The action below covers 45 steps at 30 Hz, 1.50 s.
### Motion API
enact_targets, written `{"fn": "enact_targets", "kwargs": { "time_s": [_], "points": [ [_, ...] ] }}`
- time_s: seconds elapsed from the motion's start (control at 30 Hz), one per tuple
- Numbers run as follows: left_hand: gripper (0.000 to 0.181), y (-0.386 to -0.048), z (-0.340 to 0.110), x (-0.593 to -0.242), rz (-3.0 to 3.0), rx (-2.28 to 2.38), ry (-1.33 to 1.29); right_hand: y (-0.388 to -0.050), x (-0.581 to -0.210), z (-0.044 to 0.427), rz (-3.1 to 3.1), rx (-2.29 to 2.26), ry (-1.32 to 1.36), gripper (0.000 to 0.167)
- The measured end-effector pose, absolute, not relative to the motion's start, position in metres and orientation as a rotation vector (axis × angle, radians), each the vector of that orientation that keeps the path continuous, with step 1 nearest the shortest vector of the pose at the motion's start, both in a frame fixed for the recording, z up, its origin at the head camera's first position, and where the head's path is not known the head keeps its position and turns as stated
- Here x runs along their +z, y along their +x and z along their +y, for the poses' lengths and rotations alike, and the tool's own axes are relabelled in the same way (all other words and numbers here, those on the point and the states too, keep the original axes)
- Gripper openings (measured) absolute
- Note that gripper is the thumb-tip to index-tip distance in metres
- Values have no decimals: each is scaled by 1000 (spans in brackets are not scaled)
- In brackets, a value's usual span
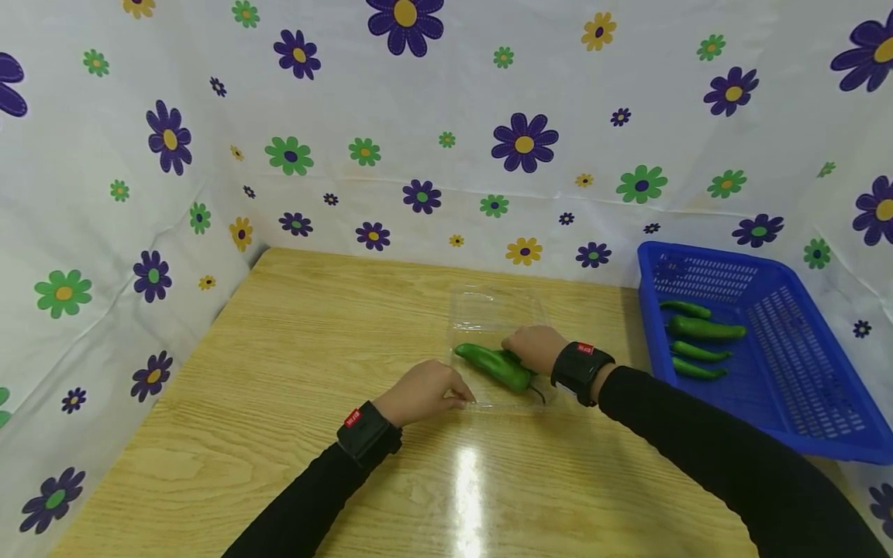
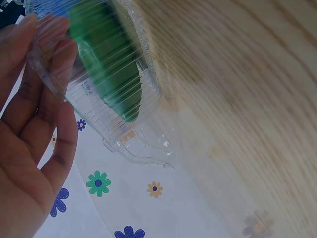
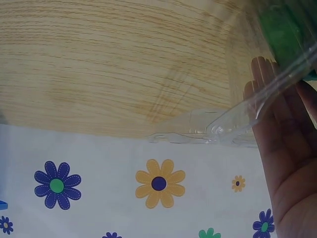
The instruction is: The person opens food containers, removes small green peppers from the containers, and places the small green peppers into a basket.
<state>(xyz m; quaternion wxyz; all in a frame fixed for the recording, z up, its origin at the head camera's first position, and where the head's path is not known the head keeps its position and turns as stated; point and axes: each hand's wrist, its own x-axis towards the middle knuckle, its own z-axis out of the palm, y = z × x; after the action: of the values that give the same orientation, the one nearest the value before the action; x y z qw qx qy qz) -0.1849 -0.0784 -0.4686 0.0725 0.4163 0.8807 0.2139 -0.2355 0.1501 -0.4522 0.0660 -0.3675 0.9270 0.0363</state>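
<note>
A clear plastic clamshell box (image 1: 477,310) lies unfolded on the table. Inside its near half is a large green chili pepper (image 1: 495,366), its dark stem pointing to the near right. My left hand (image 1: 427,391) pinches the box's near left rim; the left wrist view shows fingers and thumb (image 2: 64,134) about the clear edge. Reaching over the box's right side, my right hand (image 1: 537,349) holds green chili pepper between thumb and fingers. In the right wrist view its fingers (image 3: 285,124) show partly through the clear wall; their grip is partly hidden.
A blue plastic basket (image 1: 802,380) stands at the right, with several green chili peppers (image 1: 708,328) along its left side. The wooden table (image 1: 314,325) meets a flower-print cloth (image 1: 446,101) at the back and left.
</note>
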Motion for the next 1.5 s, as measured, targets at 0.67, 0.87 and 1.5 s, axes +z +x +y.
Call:
{"fn": "enact_targets", "kwargs": {
  "time_s": [0.67,0.87,1.5],
  "points": [
    [14,-183,-80,-467,2659,645,1243,-237,-453,145,2746,54,-1170,12],
    [13,-184,-80,-467,2664,636,1242,-238,-457,145,2727,25,-1142,11],
    [14,-181,-76,-463,2636,643,1208,-237,-465,150,2778,10,-1172,14]
  ]
}}
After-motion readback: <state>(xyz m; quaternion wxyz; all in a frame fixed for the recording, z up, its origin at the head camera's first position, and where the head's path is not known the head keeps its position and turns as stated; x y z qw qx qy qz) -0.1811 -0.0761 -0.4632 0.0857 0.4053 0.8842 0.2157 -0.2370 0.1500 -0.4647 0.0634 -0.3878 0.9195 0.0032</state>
